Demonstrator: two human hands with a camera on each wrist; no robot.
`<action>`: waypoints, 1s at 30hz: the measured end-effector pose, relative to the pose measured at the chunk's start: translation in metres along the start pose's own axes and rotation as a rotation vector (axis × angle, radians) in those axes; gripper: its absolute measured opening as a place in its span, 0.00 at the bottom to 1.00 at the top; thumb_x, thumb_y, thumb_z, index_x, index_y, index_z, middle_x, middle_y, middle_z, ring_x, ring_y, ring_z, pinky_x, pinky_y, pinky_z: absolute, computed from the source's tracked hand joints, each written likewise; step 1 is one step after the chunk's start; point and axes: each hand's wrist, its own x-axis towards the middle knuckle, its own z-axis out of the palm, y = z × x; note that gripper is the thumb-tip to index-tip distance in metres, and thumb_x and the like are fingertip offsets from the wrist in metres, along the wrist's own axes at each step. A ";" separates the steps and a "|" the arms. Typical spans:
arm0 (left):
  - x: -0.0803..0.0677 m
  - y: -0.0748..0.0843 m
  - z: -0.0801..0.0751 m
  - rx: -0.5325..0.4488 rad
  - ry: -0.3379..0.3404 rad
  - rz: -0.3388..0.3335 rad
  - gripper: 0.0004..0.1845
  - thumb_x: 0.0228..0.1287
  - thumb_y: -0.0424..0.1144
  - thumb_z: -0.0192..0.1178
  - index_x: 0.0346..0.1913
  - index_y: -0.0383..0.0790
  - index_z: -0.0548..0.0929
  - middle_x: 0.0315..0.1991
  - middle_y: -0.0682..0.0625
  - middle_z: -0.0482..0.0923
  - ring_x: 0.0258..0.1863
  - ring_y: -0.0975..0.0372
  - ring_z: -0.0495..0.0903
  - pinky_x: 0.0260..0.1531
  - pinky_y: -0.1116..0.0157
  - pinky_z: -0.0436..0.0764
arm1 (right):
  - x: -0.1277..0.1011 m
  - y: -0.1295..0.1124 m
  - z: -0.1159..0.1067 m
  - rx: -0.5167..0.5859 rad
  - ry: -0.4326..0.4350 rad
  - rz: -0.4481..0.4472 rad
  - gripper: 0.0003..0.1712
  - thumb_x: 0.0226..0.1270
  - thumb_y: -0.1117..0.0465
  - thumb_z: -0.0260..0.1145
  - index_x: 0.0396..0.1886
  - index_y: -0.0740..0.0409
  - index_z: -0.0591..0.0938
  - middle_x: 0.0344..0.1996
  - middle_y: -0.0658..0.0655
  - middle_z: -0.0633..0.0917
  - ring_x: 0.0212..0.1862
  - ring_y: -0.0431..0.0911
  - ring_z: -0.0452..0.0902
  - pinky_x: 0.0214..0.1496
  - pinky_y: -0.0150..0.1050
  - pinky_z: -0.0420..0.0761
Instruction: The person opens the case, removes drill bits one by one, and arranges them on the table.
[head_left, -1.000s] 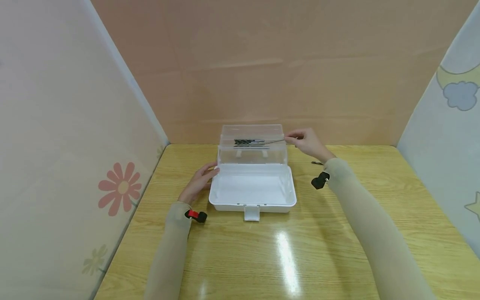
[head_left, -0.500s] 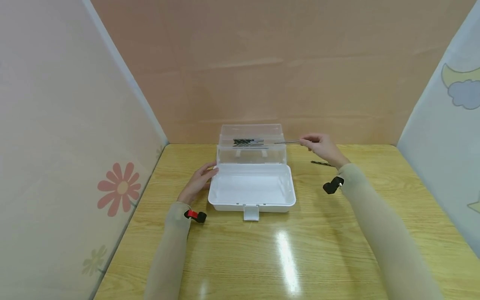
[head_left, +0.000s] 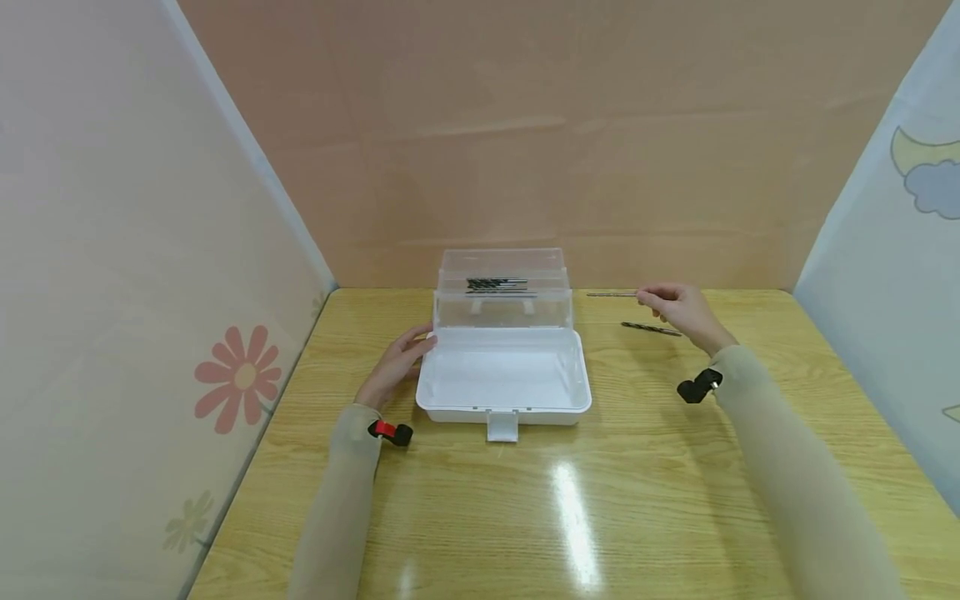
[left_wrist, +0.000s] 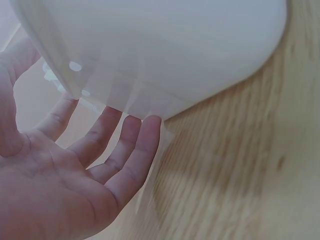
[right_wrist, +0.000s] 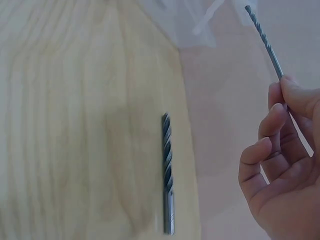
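A white plastic case [head_left: 504, 379] lies open on the wooden table, its clear lid [head_left: 504, 287] standing upright at the back with several drill bits [head_left: 497, 286] held in it. My left hand [head_left: 396, 363] rests with straight fingers [left_wrist: 131, 145] against the case's left side [left_wrist: 165, 55]. My right hand [head_left: 678, 310] pinches a thin drill bit [head_left: 611, 294] to the right of the lid, above the table; the bit [right_wrist: 263, 40] points towards the lid. A thicker drill bit [head_left: 651, 328] lies on the table just below that hand, also seen as the drill bit [right_wrist: 168, 175] in the right wrist view.
The wooden table [head_left: 585, 508] is boxed in by a tan back wall [head_left: 525, 150] and patterned side panels [head_left: 112, 292]. The case's latch [head_left: 503, 426] hangs over its front edge. Bare wood stretches in front of the case.
My right hand has pulled the thin drill bit away from the lid, moving right and slightly down. The left hand and the case have stayed put.
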 end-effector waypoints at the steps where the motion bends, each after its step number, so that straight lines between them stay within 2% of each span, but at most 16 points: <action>1: 0.000 0.000 0.000 0.000 -0.001 0.002 0.34 0.81 0.56 0.58 0.82 0.49 0.66 0.76 0.39 0.70 0.70 0.48 0.74 0.71 0.46 0.77 | -0.002 0.003 -0.001 -0.003 0.002 -0.002 0.34 0.84 0.42 0.59 0.72 0.64 0.78 0.39 0.35 0.83 0.39 0.42 0.75 0.41 0.37 0.80; 4: -0.001 0.001 0.000 0.002 -0.003 0.005 0.34 0.81 0.56 0.58 0.82 0.49 0.66 0.75 0.38 0.70 0.70 0.49 0.75 0.69 0.47 0.78 | -0.006 0.015 -0.004 -0.021 0.006 -0.005 0.32 0.85 0.44 0.59 0.71 0.66 0.79 0.39 0.34 0.83 0.40 0.45 0.77 0.39 0.37 0.80; 7: -0.001 0.001 0.000 0.008 -0.002 -0.002 0.34 0.81 0.56 0.58 0.82 0.49 0.66 0.76 0.39 0.70 0.71 0.48 0.74 0.70 0.46 0.77 | -0.006 0.034 -0.007 -0.041 0.007 0.009 0.34 0.84 0.42 0.58 0.71 0.64 0.79 0.42 0.35 0.84 0.43 0.48 0.78 0.42 0.40 0.81; 10: -0.001 0.001 -0.001 0.010 -0.002 -0.008 0.34 0.81 0.56 0.58 0.83 0.50 0.65 0.76 0.39 0.69 0.71 0.47 0.73 0.71 0.45 0.76 | -0.009 0.045 -0.009 -0.041 -0.001 0.036 0.34 0.84 0.41 0.58 0.72 0.63 0.78 0.45 0.35 0.86 0.44 0.47 0.79 0.45 0.40 0.82; 13: 0.000 0.000 -0.001 0.011 -0.003 -0.008 0.34 0.82 0.56 0.57 0.83 0.50 0.65 0.77 0.39 0.69 0.72 0.47 0.73 0.72 0.45 0.76 | -0.013 0.052 -0.010 -0.032 -0.013 0.055 0.35 0.84 0.42 0.59 0.74 0.64 0.77 0.49 0.39 0.87 0.45 0.42 0.80 0.47 0.39 0.83; 20: 0.001 -0.001 -0.001 0.013 0.004 -0.003 0.33 0.82 0.56 0.57 0.83 0.50 0.66 0.77 0.39 0.69 0.72 0.47 0.73 0.72 0.45 0.76 | -0.023 0.061 -0.011 -0.092 -0.002 0.055 0.36 0.82 0.38 0.60 0.71 0.63 0.80 0.63 0.58 0.86 0.50 0.33 0.81 0.49 0.30 0.83; 24: 0.001 -0.001 -0.002 0.023 0.009 -0.009 0.34 0.82 0.56 0.57 0.83 0.51 0.66 0.77 0.40 0.69 0.73 0.47 0.72 0.72 0.45 0.76 | -0.026 0.066 -0.012 -0.111 0.006 0.067 0.36 0.83 0.38 0.59 0.71 0.63 0.80 0.63 0.61 0.85 0.48 0.33 0.80 0.47 0.28 0.82; 30: 0.000 0.001 -0.001 0.026 0.004 -0.007 0.34 0.82 0.57 0.57 0.82 0.50 0.66 0.77 0.39 0.69 0.72 0.47 0.73 0.71 0.45 0.76 | -0.030 0.073 -0.013 -0.111 -0.007 0.112 0.37 0.83 0.37 0.58 0.72 0.62 0.79 0.63 0.63 0.84 0.45 0.37 0.80 0.44 0.32 0.82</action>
